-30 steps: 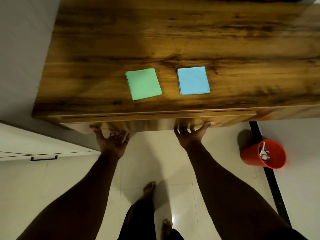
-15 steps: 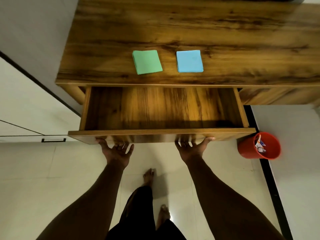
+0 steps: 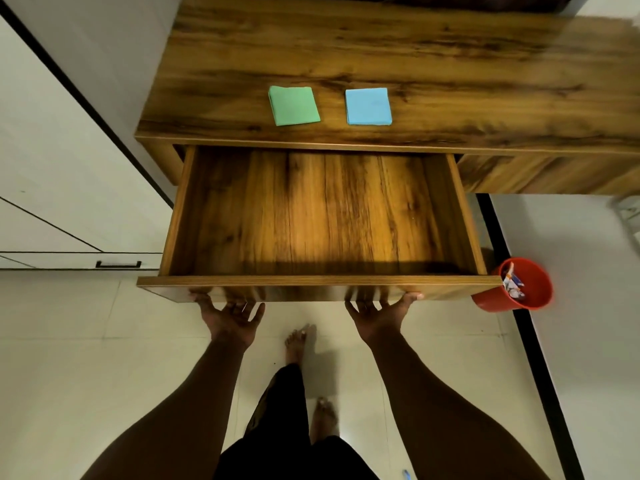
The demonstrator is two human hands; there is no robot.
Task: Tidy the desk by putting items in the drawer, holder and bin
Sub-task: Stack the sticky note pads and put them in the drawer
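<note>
- Brown wooden drawer point(image 3: 322, 280), mid-frame, sits wide open.
- Left hand point(image 3: 230, 315) and right hand point(image 3: 381, 315) both grasp its front edge from below.
- Red round bin point(image 3: 495, 303), right edge.

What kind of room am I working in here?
Most likely a room in a home, perhaps a bedroom or study: a wooden desk with an open drawer, white cupboard doors beside it, and a red bin on the tiled floor.
</note>
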